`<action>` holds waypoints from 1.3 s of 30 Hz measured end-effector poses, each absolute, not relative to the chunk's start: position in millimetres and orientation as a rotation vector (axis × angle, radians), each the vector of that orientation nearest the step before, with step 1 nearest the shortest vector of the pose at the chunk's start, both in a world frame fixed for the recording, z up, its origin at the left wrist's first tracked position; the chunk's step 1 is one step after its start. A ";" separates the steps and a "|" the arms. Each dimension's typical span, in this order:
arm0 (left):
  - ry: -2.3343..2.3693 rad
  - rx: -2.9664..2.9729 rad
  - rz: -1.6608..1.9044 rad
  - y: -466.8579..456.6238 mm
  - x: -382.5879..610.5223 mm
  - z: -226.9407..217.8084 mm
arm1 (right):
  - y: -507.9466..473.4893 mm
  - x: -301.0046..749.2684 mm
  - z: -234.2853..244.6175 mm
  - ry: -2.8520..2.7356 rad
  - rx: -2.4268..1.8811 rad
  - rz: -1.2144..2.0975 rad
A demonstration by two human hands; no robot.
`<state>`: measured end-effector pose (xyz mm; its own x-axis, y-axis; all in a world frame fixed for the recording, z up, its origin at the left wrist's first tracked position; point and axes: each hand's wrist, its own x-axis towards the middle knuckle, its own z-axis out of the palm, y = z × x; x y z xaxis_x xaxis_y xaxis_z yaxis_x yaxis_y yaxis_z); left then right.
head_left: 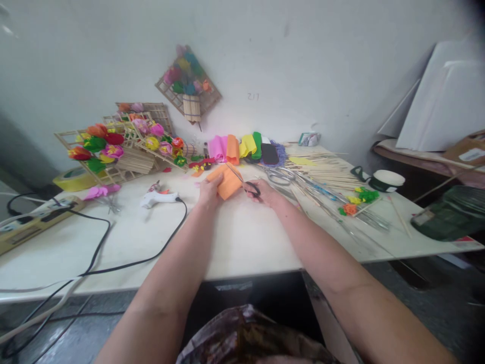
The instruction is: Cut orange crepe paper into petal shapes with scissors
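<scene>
My left hand (pixel 210 187) is closed on a folded piece of orange crepe paper (pixel 229 183), held a little above the white table. In my right hand (pixel 262 190) is a pair of scissors (pixel 253 189) with black handles, fingers wrapped round the loops. Its blades point up and left, lying across the upper right part of the paper. Whether they are open or closed on it is hard to tell. Left of my left hand lies a white glue gun (pixel 161 198). Behind the paper stand rolls of pink (pixel 217 148) and orange crepe paper (pixel 232 149).
Paper-flower frames (pixel 109 146) and yellow tape (pixel 64 181) stand at the left. A power strip (pixel 41 222) has cords trailing across the table. Thin sticks (pixel 322 167), wires (pixel 352 217) and a dark green jar (pixel 450 215) lie to the right. One flower piece (pixel 189 86) hangs on the wall.
</scene>
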<state>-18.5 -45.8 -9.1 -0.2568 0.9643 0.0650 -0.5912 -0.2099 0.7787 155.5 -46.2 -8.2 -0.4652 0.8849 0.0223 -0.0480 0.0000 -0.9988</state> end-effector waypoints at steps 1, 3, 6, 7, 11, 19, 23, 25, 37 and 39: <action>0.770 0.682 1.723 -45.3 -18.8 -9.6 | -46.1 155.2 -8.2 -1.525 -0.893 1.569; 0.768 0.682 1.728 -44.7 -19.3 -10.1 | -46.3 154.7 -7.8 -1.527 -0.889 1.564; 0.775 0.677 1.731 -45.0 -19.2 -9.5 | -46.8 153.8 -7.2 -1.528 -0.868 1.549; 0.779 0.672 1.732 -45.3 -19.0 -9.2 | -47.0 153.4 -7.1 -1.530 -0.860 1.543; 0.787 0.648 1.744 -46.1 -18.7 -8.7 | -48.4 151.3 -6.5 -1.551 -0.894 1.493; 0.780 0.668 1.733 -43.5 -20.9 -12.8 | -50.5 150.8 -4.6 -1.560 -0.913 1.483; 0.820 0.637 1.748 -40.8 -23.5 -13.8 | -51.0 151.7 -4.1 -1.542 -0.914 1.517; 0.845 0.618 1.740 -40.1 -24.6 -13.4 | -51.2 152.0 -4.3 -1.538 -0.935 1.525; 0.813 0.648 1.681 -45.7 -20.6 -9.0 | -51.5 154.7 -6.2 -1.507 -0.903 1.586; 0.803 0.665 1.679 -45.6 -19.8 -9.8 | -50.2 154.9 -7.4 -1.498 -0.896 1.593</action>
<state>-19.8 -45.6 -9.8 -0.2369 0.9712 0.0254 -0.5898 -0.1645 0.7906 154.9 -50.2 -7.4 -0.4661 0.8847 0.0073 -0.0615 -0.0242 -0.9978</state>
